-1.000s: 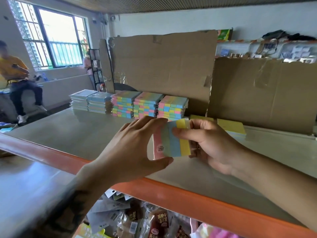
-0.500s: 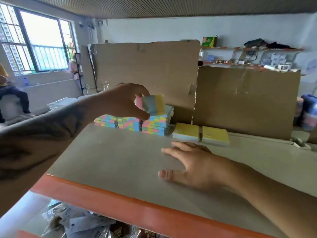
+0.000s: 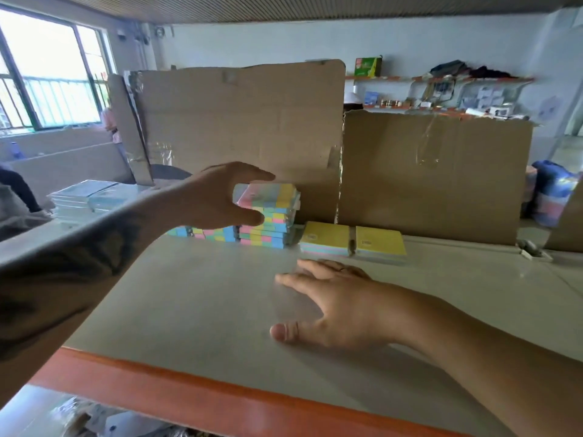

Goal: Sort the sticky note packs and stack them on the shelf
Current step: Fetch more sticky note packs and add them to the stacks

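Cardboard sheets (image 3: 239, 127) stood along the back of the grey shelf (image 3: 195, 304), and against them ran a row of multicoloured sticky note stacks. The left hand (image 3: 220, 197) reached in from the left, thumb below and fingers curled over the near end of a striped pack (image 3: 271, 193) that sat at the top of the rightmost stack (image 3: 268, 231). Whether the pack already rested flat on that stack or hung just above it could not be told — motion blur smeared its edges. Its long axis ran left to right, in line with the packs beneath. The right hand (image 3: 340, 304) lay flat on the shelf, fingers spread and holding nothing, nearer to the two yellow-topped packs (image 3: 353, 239) just right of the stack. Release seemed the likely next step — the left hand drawing back leftward.
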### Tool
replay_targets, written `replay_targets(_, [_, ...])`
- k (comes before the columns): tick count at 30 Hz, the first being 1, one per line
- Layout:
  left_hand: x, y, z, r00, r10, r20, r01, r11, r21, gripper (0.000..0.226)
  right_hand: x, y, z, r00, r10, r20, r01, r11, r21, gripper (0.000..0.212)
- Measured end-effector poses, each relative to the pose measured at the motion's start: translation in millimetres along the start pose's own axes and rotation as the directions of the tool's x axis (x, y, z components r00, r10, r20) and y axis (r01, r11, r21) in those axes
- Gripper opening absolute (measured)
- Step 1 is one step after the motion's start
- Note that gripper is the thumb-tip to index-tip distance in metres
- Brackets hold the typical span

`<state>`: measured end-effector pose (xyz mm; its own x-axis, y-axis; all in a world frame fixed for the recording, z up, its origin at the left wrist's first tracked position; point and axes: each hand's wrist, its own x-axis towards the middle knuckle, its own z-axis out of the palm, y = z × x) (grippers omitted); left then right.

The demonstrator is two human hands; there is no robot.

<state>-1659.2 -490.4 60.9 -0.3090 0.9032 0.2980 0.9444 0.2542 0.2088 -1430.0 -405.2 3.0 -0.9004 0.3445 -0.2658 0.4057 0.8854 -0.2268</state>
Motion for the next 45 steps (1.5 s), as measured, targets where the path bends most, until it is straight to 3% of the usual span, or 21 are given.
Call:
replay_targets(4, [-14.6,3.8,11.4,0.995,0.086,-0.057,-0.077,0.987,0.139,0.082,-3.7,-3.2,-1.4,1.000,-0.002,-0.004,0.002,1.000,0.003,0.092])
replay_targets(8, [-15.5,4.0,25.4,0.998,0.064,0.005,-0.063,0.968,0.241,0.090,-5.8,-5.5,-2.3,1.000,-0.001,-0.002,0.001,1.000,-0.008,0.091])
replay_targets(13, [-11.7,3.8,28.0,0.999,0.032,0.033,-0.038,0.981,0.188,0.078,-6.5,-6.3,-3.3,1.000,0.005,0.003,-0.005,1.000,-0.010,0.091])
replay_targets(24, [-15.7,3.2,17.5,0.994,0.057,0.088,-0.071,0.984,0.161,0.076,-5.5,-4.7,1.1,0.999,0.019,-0.036,-0.019,1.000,-0.004,0.092])
replay_targets(31, [-26.8,9.6,23.3,0.984,0.178,-0.009,-0.175,0.977,0.124,0.081,-22.5,-1.7,0.9,0.991,0.109,-0.073,-0.108,0.994,0.024,0.089])
replay_targets(37, [-42.9,50.3,36.0,0.966,0.257,0.024,-0.258,0.962,0.091,0.073,-65.2,54.6,8.0,0.954,0.253,-0.158,-0.256,0.967,0.004,0.099])
replay_targets(40, [-42.0,79.9,49.2,0.949,0.306,0.080,-0.314,0.942,0.121,0.082,-93.1,90.7,9.1,0.921,0.319,-0.224,-0.327,0.945,0.001,0.102])
replay_targets(45, [-32.0,152.0,73.8,0.960,0.262,0.099,-0.270,0.960,0.077,0.094,-160.5,153.8,10.7,0.877,0.376,-0.300,-0.398,0.917,-0.014,0.106])
